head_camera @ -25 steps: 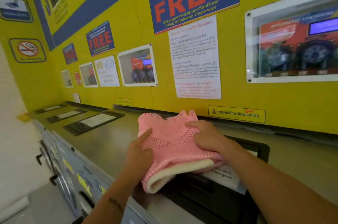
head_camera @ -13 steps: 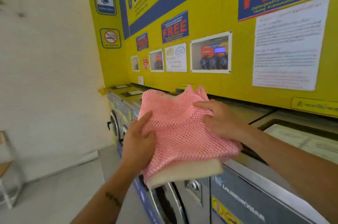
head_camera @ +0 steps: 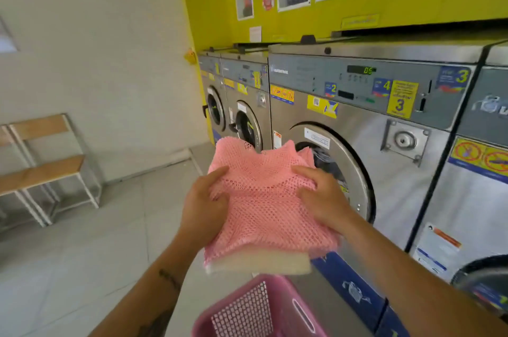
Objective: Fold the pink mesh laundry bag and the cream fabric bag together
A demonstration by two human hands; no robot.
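Note:
The pink mesh laundry bag point(head_camera: 265, 199) lies folded over the cream fabric bag point(head_camera: 261, 263), whose pale edge shows along the bundle's near side. I hold the bundle in mid-air, in front of a washing machine's door. My left hand point(head_camera: 204, 208) grips its left side, thumb on top. On the right side my right hand point(head_camera: 320, 195) presses on top with its fingers spread over the mesh. The bundle hangs above a pink basket.
A pink plastic laundry basket point(head_camera: 275, 312) sits low, just beneath the bundle. A row of steel washing machines point(head_camera: 384, 122) lines the right side. A wooden bench point(head_camera: 41, 169) stands by the white wall on the left, with tiled floor point(head_camera: 110, 226) between.
The bundle has come off the machine top and moved down and away, to the front of the washers above the basket. My view has tilted down and left. Both hands have kept their hold.

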